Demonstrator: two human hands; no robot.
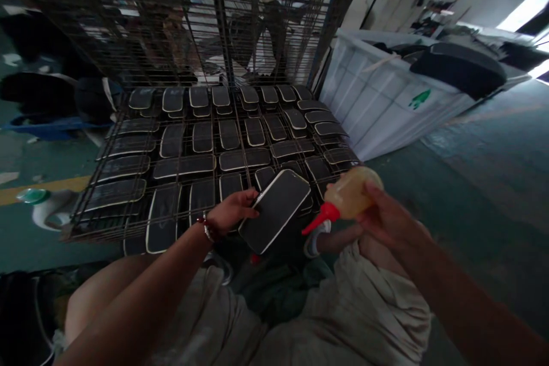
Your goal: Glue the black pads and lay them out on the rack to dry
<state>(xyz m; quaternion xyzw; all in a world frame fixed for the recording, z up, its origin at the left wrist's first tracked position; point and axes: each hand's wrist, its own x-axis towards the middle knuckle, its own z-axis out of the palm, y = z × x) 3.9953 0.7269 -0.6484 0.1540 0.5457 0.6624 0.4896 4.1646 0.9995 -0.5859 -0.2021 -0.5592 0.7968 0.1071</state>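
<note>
My left hand (235,210) grips the left edge of a dark, flat panel (274,211) with rounded corners and a pale rim, held tilted over my lap. In my right hand (384,211) is a squeeze bottle (354,191) of yellowish stuff. Its red nozzle (319,217) points down and left, a short way right of the panel and apart from it. Beyond both hands, many like panels (202,136) lie in rows on a wire rack (148,226). The fingertips behind the bottle are partly hidden.
Upright wire mesh (223,17) rises behind the rack. At the right stands a large white bin (386,103) holding dark pieces (461,68). A white jug with a green cap (34,195) is on the floor at the left, near a blue tray (47,127).
</note>
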